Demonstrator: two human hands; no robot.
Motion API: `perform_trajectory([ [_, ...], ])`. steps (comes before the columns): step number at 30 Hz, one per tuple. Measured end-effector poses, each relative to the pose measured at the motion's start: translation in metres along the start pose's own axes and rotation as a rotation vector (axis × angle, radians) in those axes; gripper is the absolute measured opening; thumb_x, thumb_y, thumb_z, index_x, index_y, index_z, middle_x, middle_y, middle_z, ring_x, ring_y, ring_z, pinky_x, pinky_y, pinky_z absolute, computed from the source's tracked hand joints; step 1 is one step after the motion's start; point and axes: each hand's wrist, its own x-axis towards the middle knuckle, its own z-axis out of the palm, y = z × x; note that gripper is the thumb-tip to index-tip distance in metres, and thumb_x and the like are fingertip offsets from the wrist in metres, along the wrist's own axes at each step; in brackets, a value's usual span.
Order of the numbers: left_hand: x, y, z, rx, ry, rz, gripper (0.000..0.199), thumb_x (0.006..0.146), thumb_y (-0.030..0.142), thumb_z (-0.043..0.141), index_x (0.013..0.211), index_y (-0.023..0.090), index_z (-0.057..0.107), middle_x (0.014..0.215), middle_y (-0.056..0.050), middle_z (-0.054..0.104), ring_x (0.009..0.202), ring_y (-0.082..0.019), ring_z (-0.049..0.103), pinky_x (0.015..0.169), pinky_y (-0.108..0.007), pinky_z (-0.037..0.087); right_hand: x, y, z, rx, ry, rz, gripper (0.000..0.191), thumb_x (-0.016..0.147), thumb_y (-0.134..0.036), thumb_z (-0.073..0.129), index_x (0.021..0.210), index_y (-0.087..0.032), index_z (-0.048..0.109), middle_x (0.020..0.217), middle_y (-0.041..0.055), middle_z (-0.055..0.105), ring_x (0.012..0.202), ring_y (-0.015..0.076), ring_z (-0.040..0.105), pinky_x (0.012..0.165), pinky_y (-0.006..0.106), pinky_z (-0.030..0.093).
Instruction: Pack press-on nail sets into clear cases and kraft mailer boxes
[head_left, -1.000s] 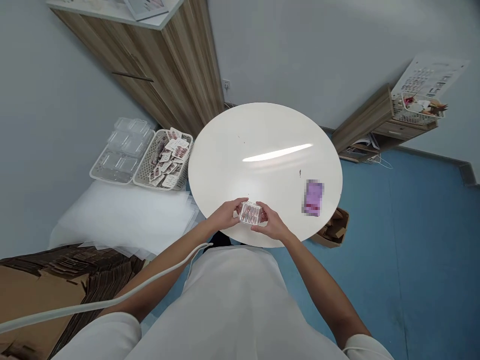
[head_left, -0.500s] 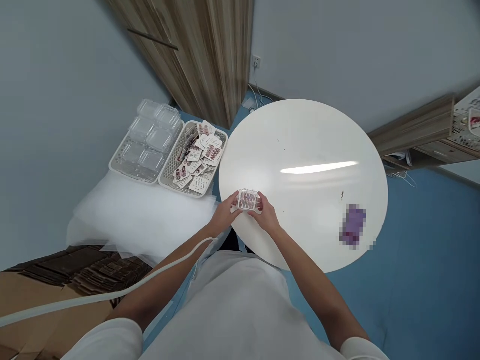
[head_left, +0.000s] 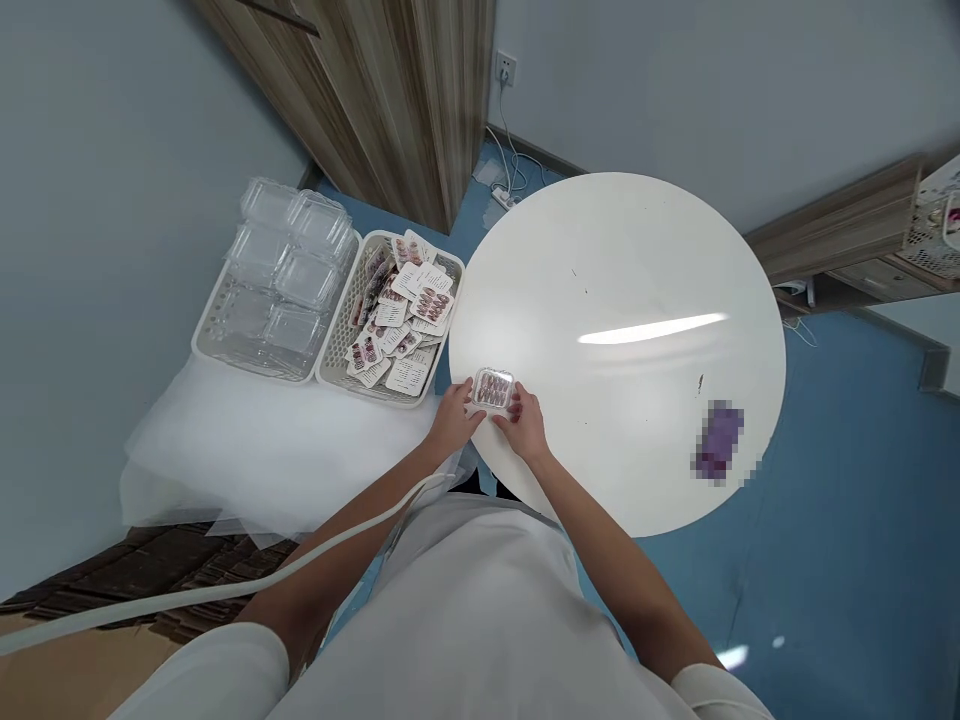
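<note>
Head view: our left hand (head_left: 450, 420) and right hand (head_left: 527, 427) are clamping fingers on the box (head_left: 493, 388), risking a drop if either slips.

The round white tabletop (head_left: 645, 250) looks smooth and glossy from here, throwing back a long streak of light. The small clear rectangular case (head_left: 493, 388) looks like hard, shiny plastic, and the stacked clear square-cornered boxes (head_left: 306, 278) gleam much the same. The white perforated basket (head_left: 339, 345) looks like duller moulded plastic, the small white printed cards (head_left: 409, 376) like smooth paper stock. Translucent white sheets (head_left: 270, 450) look filmy (plastic, I'd say), the brown striped cabinet (head_left: 390, 100) wood-grained, and the loose white shirt (head_left: 480, 610) soft, matt cloth.
</note>
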Motion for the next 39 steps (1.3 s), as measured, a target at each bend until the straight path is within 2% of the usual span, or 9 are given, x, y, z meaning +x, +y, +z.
perform_trajectory([
  [4, -0.006, -0.001, 0.003, -0.073, 0.031, -0.049, 0.054, 0.072, 0.025, 0.057, 0.123, 0.018, 0.042, 0.11, -0.01, 0.045, 0.098, -0.02, 0.049, 0.075, -0.032, 0.049, -0.011, -0.004, 0.005, 0.149, 0.02, 0.106, 0.064, 0.066, -0.031, 0.06, 0.125, -0.022, 0.036, 0.115, 0.009, 0.043, 0.078, 0.0138, 0.055, 0.073, 0.032, 0.049],
  [9, 0.005, -0.005, 0.004, -0.146, 0.069, -0.054, 0.05, 0.07, 0.023, 0.058, 0.119, 0.019, 0.047, 0.112, -0.009, 0.043, 0.1, -0.019, 0.05, 0.081, -0.033, 0.048, -0.004, -0.018, 0.009, 0.287, 0.029, 0.19, 0.059, 0.067, -0.03, 0.059, 0.122, -0.019, 0.04, 0.119, 0.0108, 0.044, 0.084, 0.0153, 0.059, 0.08, 0.032, 0.047],
  [16, 0.018, -0.006, -0.003, -0.165, 0.092, -0.053, 0.051, 0.07, 0.024, 0.058, 0.12, 0.018, 0.046, 0.115, -0.01, 0.042, 0.104, -0.02, 0.048, 0.084, -0.033, 0.047, 0.01, -0.031, 0.011, 0.335, 0.04, 0.225, 0.061, 0.066, -0.03, 0.06, 0.123, -0.018, 0.041, 0.121, 0.0106, 0.044, 0.092, 0.0167, 0.058, 0.084, 0.032, 0.046],
  [26, 0.016, -0.007, -0.002, -0.116, 0.117, -0.008, 0.056, 0.07, 0.024, 0.058, 0.123, 0.019, 0.042, 0.119, -0.01, 0.039, 0.105, -0.019, 0.048, 0.087, -0.034, 0.045, 0.009, -0.02, 0.013, 0.405, 0.03, 0.176, 0.067, 0.064, -0.031, 0.063, 0.125, -0.019, 0.038, 0.126, 0.0105, 0.041, 0.1, 0.017, 0.054, 0.087, 0.03, 0.045],
  [29, 0.007, -0.009, 0.0, -0.094, 0.133, -0.016, 0.063, 0.071, 0.027, 0.058, 0.129, 0.021, 0.034, 0.122, -0.01, 0.038, 0.108, -0.02, 0.046, 0.09, -0.035, 0.043, -0.002, -0.015, 0.007, 0.406, 0.028, 0.189, 0.066, 0.065, -0.031, 0.064, 0.125, -0.02, 0.039, 0.125, 0.0103, 0.042, 0.102, 0.0175, 0.053, 0.089, 0.032, 0.044],
  [33, -0.019, -0.011, 0.004, -0.106, 0.165, -0.056, 0.069, 0.072, 0.03, 0.057, 0.133, 0.023, 0.026, 0.124, -0.011, 0.04, 0.111, -0.022, 0.044, 0.09, -0.036, 0.042, -0.031, -0.002, -0.006, 0.403, -0.012, 0.214, 0.063, 0.065, -0.031, 0.063, 0.123, -0.019, 0.041, 0.123, 0.0107, 0.044, 0.102, 0.0181, 0.053, 0.09, 0.033, 0.043],
  [39, -0.074, -0.015, 0.015, -0.092, 0.287, -0.104, 0.056, 0.07, 0.033, 0.058, 0.122, 0.021, 0.043, 0.12, -0.01, 0.048, 0.107, -0.023, 0.048, 0.088, -0.037, 0.042, -0.072, 0.025, -0.031, 0.335, -0.094, 0.164, 0.056, 0.066, -0.033, 0.061, 0.119, -0.021, 0.046, 0.121, 0.0096, 0.048, 0.1, 0.0182, 0.054, 0.084, 0.032, 0.046],
])
